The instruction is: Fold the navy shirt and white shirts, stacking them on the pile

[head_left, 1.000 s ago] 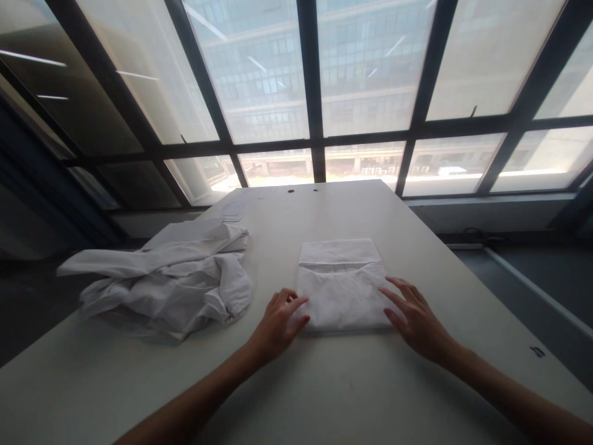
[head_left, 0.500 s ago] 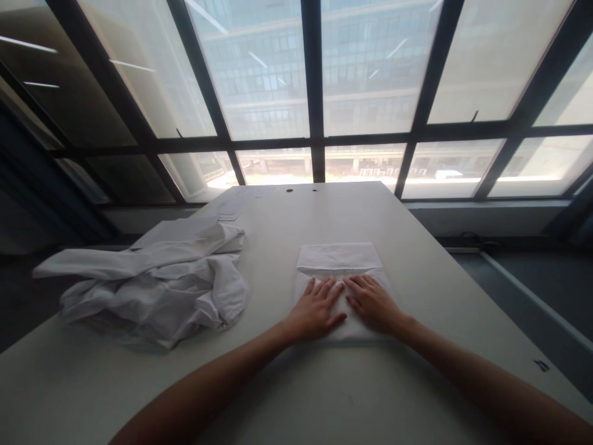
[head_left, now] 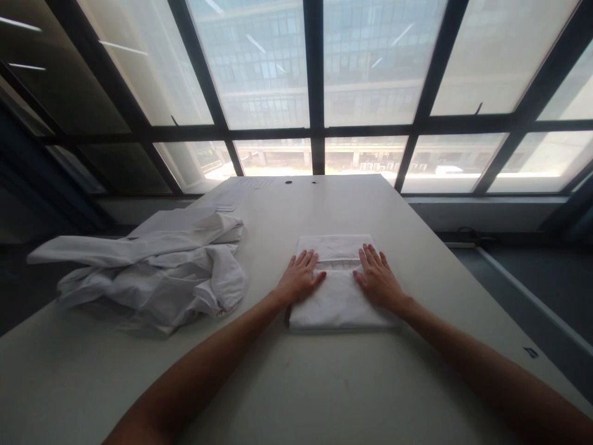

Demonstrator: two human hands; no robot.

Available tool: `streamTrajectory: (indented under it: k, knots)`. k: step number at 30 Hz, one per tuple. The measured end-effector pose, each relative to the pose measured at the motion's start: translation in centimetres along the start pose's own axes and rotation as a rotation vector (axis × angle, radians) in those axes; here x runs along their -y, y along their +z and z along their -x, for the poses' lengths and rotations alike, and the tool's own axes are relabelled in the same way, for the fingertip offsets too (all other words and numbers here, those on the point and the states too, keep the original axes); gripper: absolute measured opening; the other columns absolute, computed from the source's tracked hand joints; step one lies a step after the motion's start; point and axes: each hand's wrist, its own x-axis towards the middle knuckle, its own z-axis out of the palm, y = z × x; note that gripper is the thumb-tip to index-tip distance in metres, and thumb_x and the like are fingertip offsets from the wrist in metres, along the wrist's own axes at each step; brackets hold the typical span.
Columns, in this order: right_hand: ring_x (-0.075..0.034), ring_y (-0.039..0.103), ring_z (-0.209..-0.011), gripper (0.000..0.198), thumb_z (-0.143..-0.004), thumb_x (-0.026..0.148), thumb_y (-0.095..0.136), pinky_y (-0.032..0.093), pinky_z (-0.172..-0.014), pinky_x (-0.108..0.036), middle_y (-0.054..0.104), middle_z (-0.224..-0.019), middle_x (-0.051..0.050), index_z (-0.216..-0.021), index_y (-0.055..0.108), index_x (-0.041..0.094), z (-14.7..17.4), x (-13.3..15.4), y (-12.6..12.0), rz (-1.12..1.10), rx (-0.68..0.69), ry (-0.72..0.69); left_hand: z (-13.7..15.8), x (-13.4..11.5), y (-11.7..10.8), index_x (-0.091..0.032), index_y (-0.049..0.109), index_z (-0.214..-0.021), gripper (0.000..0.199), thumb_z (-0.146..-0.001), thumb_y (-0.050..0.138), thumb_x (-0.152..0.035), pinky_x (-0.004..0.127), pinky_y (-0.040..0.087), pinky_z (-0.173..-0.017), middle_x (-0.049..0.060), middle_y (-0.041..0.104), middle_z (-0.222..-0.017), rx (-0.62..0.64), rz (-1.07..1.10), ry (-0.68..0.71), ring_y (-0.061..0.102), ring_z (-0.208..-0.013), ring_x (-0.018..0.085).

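A white cloth garment, folded into a flat, neat rectangle, lies on the white table in front of me. A crosswise fold edge runs over its upper part. My left hand rests flat on its left side, fingers stretched out and pointing away from me. On the right side lies my right hand, also flat with its fingers spread. Both palms touch the cloth and neither hand grips it. Cloth shows between the two thumbs.
A crumpled heap of white cloth lies on the table's left side, one end sticking out leftward. Behind it are sheets of paper. Dark-framed windows stand beyond the far edge. A small dark mark sits near the right edge.
My hands have moved apart, from close together at the middle of the folded cloth to its left and right sides, and slightly away from me. The camera view has shifted slightly.
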Motion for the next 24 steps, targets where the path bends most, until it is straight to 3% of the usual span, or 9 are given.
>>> streamTrajectory:
  k: [4,6,11,17,24]
  knots:
    - [-0.027,0.026,-0.152,0.057,-0.104,0.038,0.036,0.021,-0.123,-0.049,0.035,-0.161,-0.018,-0.154,0.040,0.009,-1.6,-0.7,0.3,-0.029,0.118,-0.044,0.2,0.1,0.4,-0.018,0.045,-0.152,0.056,-0.105,0.038,-0.048,0.053,0.025,-0.121,0.015,0.039,-0.160,-0.063,0.028,0.006,0.031,-0.151,0.030]
    - [-0.027,0.034,-0.149,0.054,-0.105,0.037,0.034,0.025,-0.121,-0.048,0.042,-0.158,-0.019,-0.150,0.046,0.008,-1.7,-1.4,0.5,-0.027,0.132,0.019,0.2,0.6,0.2,-0.016,0.050,-0.147,0.048,-0.105,0.041,-0.038,0.047,0.030,-0.120,0.015,0.048,-0.155,-0.125,0.068,-0.016,0.040,-0.146,0.027]
    - [-0.029,0.050,-0.133,0.040,-0.102,0.026,0.041,0.037,-0.111,-0.042,0.057,-0.142,-0.021,-0.134,0.060,0.009,-1.2,-3.3,0.3,0.033,0.007,0.196,-0.1,3.1,-0.9,-0.009,0.062,-0.134,0.039,-0.100,0.047,-0.021,0.036,0.041,-0.112,0.017,0.061,-0.135,-0.331,0.157,-0.169,0.056,-0.127,0.024]
    - [-0.027,0.063,-0.100,0.035,-0.102,0.032,0.045,0.046,-0.091,-0.037,0.068,-0.111,-0.017,-0.125,0.065,0.015,-1.7,-4.4,0.4,-0.021,-0.128,0.367,-0.8,4.3,-0.8,-0.017,0.071,-0.121,0.032,-0.098,0.052,-0.028,0.031,0.052,-0.090,0.010,0.075,-0.106,-0.330,0.389,-0.413,0.070,-0.094,0.022]
    - [-0.023,0.064,-0.093,0.028,-0.094,0.018,0.046,0.045,-0.086,-0.031,0.072,-0.102,-0.014,-0.104,0.072,0.014,-2.3,-5.1,1.5,-0.226,-0.182,0.392,-1.2,3.7,-0.5,-0.018,0.077,-0.096,0.022,-0.092,0.059,-0.030,0.027,0.051,-0.079,0.006,0.077,-0.091,-0.406,0.546,-0.393,0.070,-0.083,0.020]
